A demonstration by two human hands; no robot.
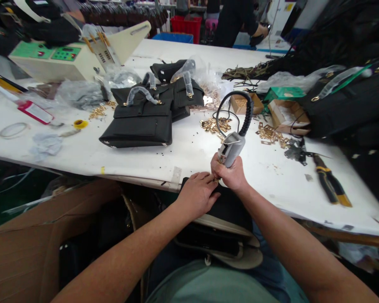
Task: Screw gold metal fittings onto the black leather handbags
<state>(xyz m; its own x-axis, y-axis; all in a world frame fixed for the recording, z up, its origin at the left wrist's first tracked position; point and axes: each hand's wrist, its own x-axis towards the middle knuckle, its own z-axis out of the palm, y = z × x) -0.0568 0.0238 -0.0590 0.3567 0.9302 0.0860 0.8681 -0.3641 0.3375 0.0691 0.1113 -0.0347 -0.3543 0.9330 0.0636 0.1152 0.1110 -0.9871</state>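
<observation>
My right hand (229, 170) is wrapped round a grey electric screwdriver (233, 147), held upright with its black coiled cord (249, 111) arching from the top. The tool's tip is hidden behind my fingers, close to a small gold spot on a black handbag (232, 204). That handbag rests between my lap and the table's front edge, its beige-edged opening towards me. Beside the tip, my left hand (198, 195) grips the bag, fingers along its top and thumb towards me. Small gold metal fittings (215, 125) lie in a pile beyond the screwdriver.
Finished-looking black handbags (137, 124) stand left of centre on the white table (189, 158). Pliers (331, 181) lie at right, near small open boxes (289, 118). A cream machine (60, 63) sits back left. A large cardboard box (28, 248) is at lower left. Another person (235, 23) works beyond.
</observation>
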